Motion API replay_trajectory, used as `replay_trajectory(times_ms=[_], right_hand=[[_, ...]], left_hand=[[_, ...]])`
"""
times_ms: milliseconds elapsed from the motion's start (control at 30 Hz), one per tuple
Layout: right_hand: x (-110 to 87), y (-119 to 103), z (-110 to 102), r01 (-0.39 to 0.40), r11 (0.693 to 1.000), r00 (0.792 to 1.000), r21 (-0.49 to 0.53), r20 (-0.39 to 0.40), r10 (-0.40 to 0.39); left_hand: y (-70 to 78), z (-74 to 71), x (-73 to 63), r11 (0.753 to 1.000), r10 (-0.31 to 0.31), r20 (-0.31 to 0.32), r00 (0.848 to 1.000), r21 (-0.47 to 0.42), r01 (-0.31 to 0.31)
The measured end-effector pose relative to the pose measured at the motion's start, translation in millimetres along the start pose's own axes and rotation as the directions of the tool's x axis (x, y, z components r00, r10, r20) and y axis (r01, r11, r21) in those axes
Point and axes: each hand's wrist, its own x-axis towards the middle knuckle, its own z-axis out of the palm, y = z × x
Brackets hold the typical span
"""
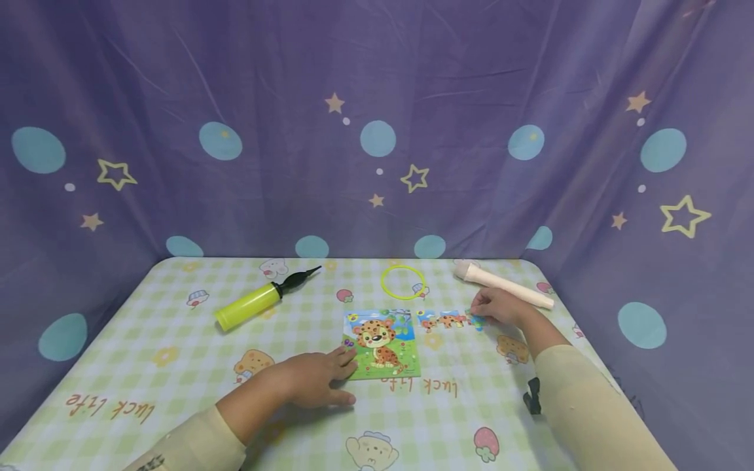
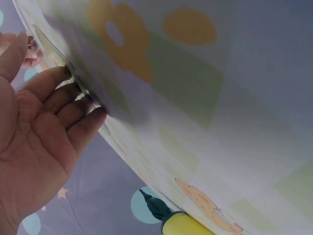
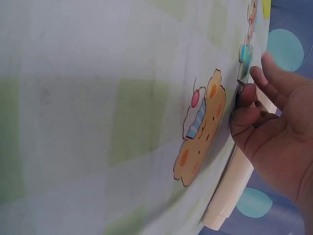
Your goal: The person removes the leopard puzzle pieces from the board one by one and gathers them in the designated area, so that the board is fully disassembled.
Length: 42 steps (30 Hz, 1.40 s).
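A square jigsaw puzzle board with a spotted leopard cub on green grass lies mid-table. My left hand rests at its left edge, fingers extended; the left wrist view shows the fingertips right at the board's rim. To the right of the board, several loose puzzle pieces lie in a short row. At the far end of that row is my right hand, its thumb and fingers pinching a small puzzle piece, mostly hidden by the fingers. A blue-green piece lies just beyond them.
A yellow hand pump with a black nozzle lies at the left. Behind the board is a thin yellow ring. A pale microphone-shaped stick lies behind my right hand. Purple curtains hang around the checked table.
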Motion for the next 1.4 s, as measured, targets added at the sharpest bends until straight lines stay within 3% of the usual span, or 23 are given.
replay_trajectory(times_ms=[300, 600, 833, 967, 1133, 1400], right_hand=[[4.2, 1.9, 1.6, 0.085, 0.978, 0.996, -0.192, 0.023, -0.083], [3.7, 3.6, 3.1, 0.073, 0.977, 0.997, -0.201, 0.018, -0.071], [-1.1, -2.0, 0.2, 0.009, 0.994, 0.999, -0.106, 0.045, -0.004], [-0.3, -10.4, -2.4, 0.018, 0.991, 0.999, -0.13, -0.031, -0.022], [8.7, -36.0, 4.7, 0.131, 0.975, 0.98, -0.178, -0.129, -0.155], [17.2, -117.3, 52.8, 0.261, 0.963, 0.965, -0.073, 0.014, -0.26]], left_hand=[[0.8, -1.2, -1.4, 1.0, -0.008, 0.006, 1.0, -0.004, 0.008], [2.3, -1.3, -1.8, 1.0, -0.002, 0.005, 1.0, -0.008, 0.002], [2.9, -2.1, -2.3, 1.0, -0.005, 0.005, 1.0, -0.009, 0.006], [2.7, -2.0, -2.7, 1.0, -0.011, 0.004, 1.0, -0.005, 0.011], [2.8, -1.7, -3.3, 1.0, -0.008, 0.002, 1.0, 0.0, 0.008], [2.9, -0.9, -3.3, 1.0, -0.001, -0.005, 1.0, 0.003, 0.001]])
